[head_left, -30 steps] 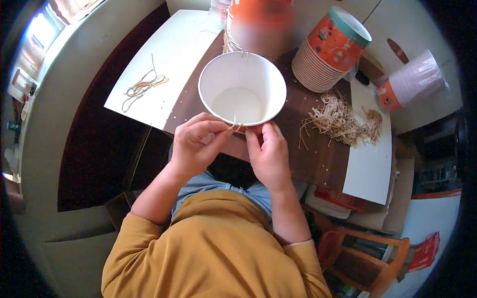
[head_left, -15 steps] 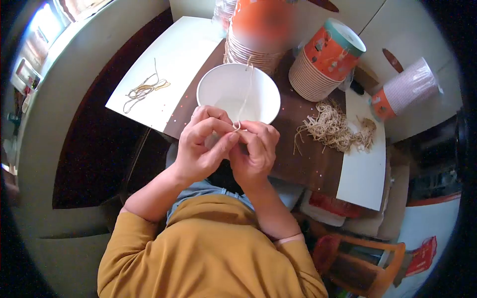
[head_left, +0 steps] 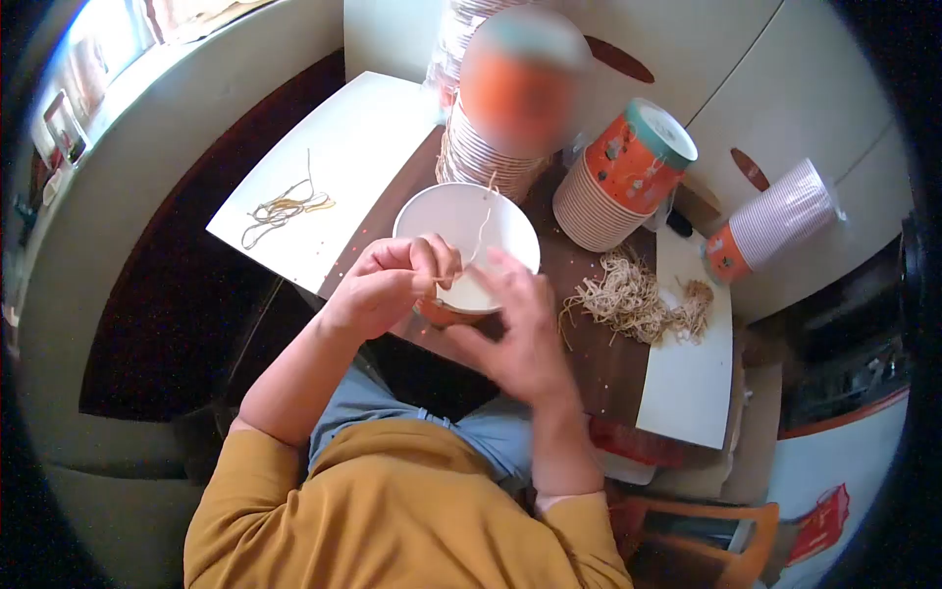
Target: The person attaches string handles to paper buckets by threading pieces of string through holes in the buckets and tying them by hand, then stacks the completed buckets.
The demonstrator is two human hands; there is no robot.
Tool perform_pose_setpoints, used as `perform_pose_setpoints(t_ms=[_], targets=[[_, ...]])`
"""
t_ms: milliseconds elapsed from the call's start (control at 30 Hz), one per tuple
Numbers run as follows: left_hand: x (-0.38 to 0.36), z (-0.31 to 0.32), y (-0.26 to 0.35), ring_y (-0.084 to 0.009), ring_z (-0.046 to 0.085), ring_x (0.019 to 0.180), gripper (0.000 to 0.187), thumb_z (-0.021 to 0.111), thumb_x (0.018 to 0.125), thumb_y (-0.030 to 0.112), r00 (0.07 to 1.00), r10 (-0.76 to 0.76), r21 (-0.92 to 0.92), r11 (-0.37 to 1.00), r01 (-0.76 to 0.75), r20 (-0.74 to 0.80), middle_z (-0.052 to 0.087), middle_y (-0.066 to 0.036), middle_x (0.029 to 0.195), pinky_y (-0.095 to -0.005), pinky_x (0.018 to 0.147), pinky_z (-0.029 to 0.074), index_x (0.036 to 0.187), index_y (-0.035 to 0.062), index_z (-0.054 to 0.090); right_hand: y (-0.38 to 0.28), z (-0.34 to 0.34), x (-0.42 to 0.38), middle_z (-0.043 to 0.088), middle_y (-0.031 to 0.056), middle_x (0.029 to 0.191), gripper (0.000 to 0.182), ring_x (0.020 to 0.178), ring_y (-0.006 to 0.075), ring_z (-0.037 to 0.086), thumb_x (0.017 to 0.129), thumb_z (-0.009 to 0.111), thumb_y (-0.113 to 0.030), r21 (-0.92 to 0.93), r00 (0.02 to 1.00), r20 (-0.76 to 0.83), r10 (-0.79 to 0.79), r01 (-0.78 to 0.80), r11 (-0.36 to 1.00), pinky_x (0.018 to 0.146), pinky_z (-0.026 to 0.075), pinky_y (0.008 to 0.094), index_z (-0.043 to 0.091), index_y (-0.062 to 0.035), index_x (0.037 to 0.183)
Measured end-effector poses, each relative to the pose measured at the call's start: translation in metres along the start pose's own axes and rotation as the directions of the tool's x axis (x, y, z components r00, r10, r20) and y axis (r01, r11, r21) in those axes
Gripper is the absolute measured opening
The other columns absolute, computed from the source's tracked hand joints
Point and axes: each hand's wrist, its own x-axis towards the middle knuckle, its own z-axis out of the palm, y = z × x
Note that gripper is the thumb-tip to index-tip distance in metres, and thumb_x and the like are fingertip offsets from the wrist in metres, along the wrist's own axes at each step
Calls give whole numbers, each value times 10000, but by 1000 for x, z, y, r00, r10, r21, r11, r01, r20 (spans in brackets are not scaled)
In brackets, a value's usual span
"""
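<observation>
A white-lined paper bucket (head_left: 432, 211) stands on the brown tabletop in front of me, its mouth tilted toward me. From a hole near its far rim a thin beige cord (head_left: 483, 234) runs across the opening to my fingers. My left hand (head_left: 385, 287) pinches the cord's end between thumb and fingertips, above the bucket's near left rim. Just to the right, my right hand (head_left: 520, 329) has its thumb and fingers apart, somewhat smeared by motion. Nothing shows in its grasp. Part of the bucket's orange outside shows beneath my hands.
Behind the bucket rises a tall stack of buckets (head_left: 491, 137); another orange stack (head_left: 620, 182) stands to its right. A tangled pile of cords (head_left: 628, 294) lies at right, several loose cords (head_left: 285, 211) at left. A plastic-wrapped stack (head_left: 775, 221) leans farther right.
My hands, together on the cord before, have separated. The right hand has let go and opened toward the right; the left keeps its pinch. The whole view has shifted, with the table lower in it.
</observation>
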Motion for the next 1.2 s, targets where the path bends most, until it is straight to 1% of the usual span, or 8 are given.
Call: perform_pose_setpoints(t_ms=[200, 300, 400, 467, 533, 667, 767, 1200], targets=[[0, -6, 11, -231, 565, 825, 70, 596, 722, 96, 937, 50, 463, 860, -217, 347, 604, -102, 836, -327, 765, 442, 692, 33, 597, 77, -28, 99, 616, 225, 1118, 535, 1096, 334, 585, 720, 696, -234, -358, 871, 345, 349, -222, 907, 953, 455, 409, 580, 15, 1179], [-15, 16, 31, -246, 597, 857, 208, 630, 737, 249, 783, 385, 865, -102, -491, 489, 626, -104, 940, -370, 797, 462, 781, 48, 665, 107, -7, 106, 673, 220, 823, 320, 848, 354, 669, 734, 630, -180, -208, 780, 527, 337, -267, 941, 791, 517, 435, 649, 1, 997], [-40, -19, 27, -211, 597, 932, 389, 544, 860, 351, 742, 662, 932, 326, -158, -106, 624, -137, 1086, -345, 863, 444, 982, 3, 668, 59, -26, 85, 676, 188, 927, 267, 871, 375, 655, 811, 572, -135, -91, 986, 68, 151, -145, 985, 784, 504, 445, 656, -39, 1046], [-31, -42, 30, -213, 586, 1009, 569, 435, 944, 436, 809, 344, 694, 712, 106, -477, 599, -148, 1194, -342, 898, 435, 1262, -23, 539, 36, -41, 78, 652, 177, 1057, 344, 976, 370, 631, 814, 581, -113, -86, 983, -133, -130, 119, 989, 852, 491, 436, 618, -46, 1150], [-2, -53, 25, -223, 508, 1155, 747, 455, 931, 525, 907, 133, 545, 830, 119, -400, 444, -147, 1396, -363, 975, 394, 1443, 1, 307, 25, -57, 80, 601, 174, 1213, 459, 1111, 359, 586, 815, 602, -94, -215, 866, -149, -477, 443, 870, 938, 465, 427, 552, -46, 1269], [68, -11, 73, -273, 310, 1378, 979, 675, 814, 488, 910, 403, 592, 757, -275, -93, 299, -174, 1499, -410, 1109, 281, 1507, 48, 141, 17, -89, 112, 355, 173, 1469, 811, 1337, 295, 386, 806, 689, -182, 105, 944, 80, -321, 313, 944, 1107, 310, 410, 253, -25, 1471], [124, -13, 94, -295, 283, 1392, 1067, 786, 750, 396, 816, 571, 754, 495, -431, 92, 289, -212, 1495, -429, 1120, 272, 1505, 34, 124, 21, -96, 171, 391, 134, 1447, 659, 1294, 257, 426, 899, 563, -195, 660, 957, -51, -286, 247, 709, 1078, 328, 388, 278, -8, 1462], [255, -94, -20, -377, 293, 1375, 1253, 805, 620, 574, 883, 469, 975, 193, -109, 5, 301, -274, 1456, -442, 1122, 272, 1465, -54, 125, 162, -36, 242, 513, 98, 1303, 570, 1219, 185, 463, 934, 579, -295, 454, 999, 38, 38, -51, 889, 1038, 345, 319, 387, 6, 1379]])
